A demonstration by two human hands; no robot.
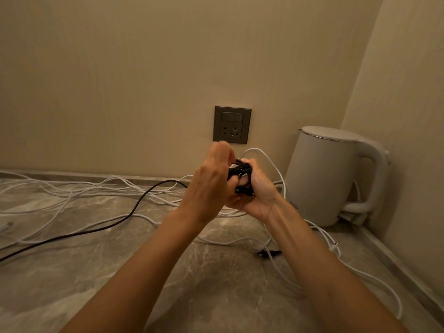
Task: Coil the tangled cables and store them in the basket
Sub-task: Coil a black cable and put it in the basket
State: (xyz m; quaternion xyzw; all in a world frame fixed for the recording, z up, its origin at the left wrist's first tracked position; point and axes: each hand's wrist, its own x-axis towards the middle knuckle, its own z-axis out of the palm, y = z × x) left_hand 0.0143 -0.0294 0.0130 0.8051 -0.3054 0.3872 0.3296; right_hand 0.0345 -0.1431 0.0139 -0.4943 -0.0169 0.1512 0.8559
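— What do we see from the head camera? Containers first.

— We find only one vessel, a white kettle (pixel 329 174) in the right corner of the desk (pixel 120 280). Its lid is down, so we cannot tell what is inside.

— And where is the thing we care about?

— The black cable (pixel 241 170) is up in the air between our two hands, in front of a grey wall socket (pixel 232 124). Part of it is gathered into a small bundle of loops. The right hand (pixel 254 195), palm turned up, has its fingers curled round the lower part of that bundle. The left hand (pixel 211 179) comes over from the other side, fingers bent and pinching the upper loops.

— Which way does it run?

— We read the bundle's long axis as roughly upright, leaning a little. The free length leaves from behind the left hand, drops to the desk and sweeps left and toward us, off the left edge.

— Materials and shapes?

— The desk is grey veined stone, glossy. The kettle is matt and smooth, with a big loop handle. Thin white cables (pixel 72 191) sprawl in loose, crossing curves across the desk and past the kettle. A small black plug (pixel 269 252) lies flat near the right forearm; we cannot tell which cable it belongs to.
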